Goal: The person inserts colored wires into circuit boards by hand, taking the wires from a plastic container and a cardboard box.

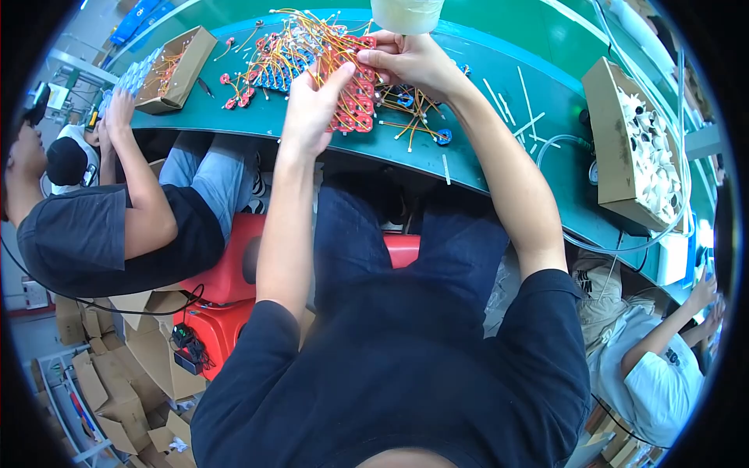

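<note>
A red panel of joined round circuit boards (357,101), with orange and yellow wires, is tilted up over the table's near edge. My left hand (312,113) grips its left side, thumb on the face and fingers partly hidden behind. At the panel's upper right corner, my right hand (409,64) is closed with thumb and fingertips together; whether it pinches the board or a wire end is too small to tell. Behind the panel lies a heap of wired boards (292,51), blue and red. Several loose blue boards with wires (409,101) rest to the right.
Left on the green table (476,156) stands a cardboard box of wires (175,70); right, a cardboard box of white pieces (644,148). A whitish container (407,14) hangs over the far side. Thin white strips (530,125) lie about. People sit at both sides.
</note>
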`<state>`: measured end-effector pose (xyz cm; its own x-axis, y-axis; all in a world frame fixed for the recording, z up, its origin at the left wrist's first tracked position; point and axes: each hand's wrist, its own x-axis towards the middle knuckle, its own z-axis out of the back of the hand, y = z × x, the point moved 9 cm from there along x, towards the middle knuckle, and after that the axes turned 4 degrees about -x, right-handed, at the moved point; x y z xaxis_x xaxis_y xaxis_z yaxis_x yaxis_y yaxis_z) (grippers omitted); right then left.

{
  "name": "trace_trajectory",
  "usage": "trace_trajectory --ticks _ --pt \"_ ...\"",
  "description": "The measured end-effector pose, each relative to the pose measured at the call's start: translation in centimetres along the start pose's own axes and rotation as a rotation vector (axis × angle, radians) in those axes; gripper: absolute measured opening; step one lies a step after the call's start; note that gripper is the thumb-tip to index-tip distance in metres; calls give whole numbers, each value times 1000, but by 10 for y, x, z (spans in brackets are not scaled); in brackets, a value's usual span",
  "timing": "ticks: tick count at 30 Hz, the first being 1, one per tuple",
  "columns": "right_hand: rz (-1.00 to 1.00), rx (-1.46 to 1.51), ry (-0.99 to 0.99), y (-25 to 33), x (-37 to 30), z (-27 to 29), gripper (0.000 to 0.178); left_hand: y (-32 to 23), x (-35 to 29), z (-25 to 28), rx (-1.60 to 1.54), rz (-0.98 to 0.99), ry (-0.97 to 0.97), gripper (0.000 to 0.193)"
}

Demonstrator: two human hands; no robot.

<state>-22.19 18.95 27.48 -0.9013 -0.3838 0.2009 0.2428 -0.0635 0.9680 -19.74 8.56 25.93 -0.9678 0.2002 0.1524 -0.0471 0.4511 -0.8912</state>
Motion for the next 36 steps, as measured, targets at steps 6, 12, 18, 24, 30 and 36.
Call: trace_trajectory --ticks 6,12,18,24,30,36 --pt "-31 0 24 -7 2 -5 22 -9 12 6 169 -85 -7 20" --pt "188 -252 -143 11 -3 -3 21 -12 18 16 494 -213 -40 22" --pt "251 -295 -197 12 -1 -1 17 -19 21 25 872 -307 -145 33" --pt "206 -291 -195 8 1 0 24 -29 20 21 950 -339 -177 34" --pt "159 -327 -204 3 3 2 21 -47 9 -1 1140 -355 -198 35" --pt "94 -153 -156 -2 3 2 20 -44 9 3 991 -327 -213 34"
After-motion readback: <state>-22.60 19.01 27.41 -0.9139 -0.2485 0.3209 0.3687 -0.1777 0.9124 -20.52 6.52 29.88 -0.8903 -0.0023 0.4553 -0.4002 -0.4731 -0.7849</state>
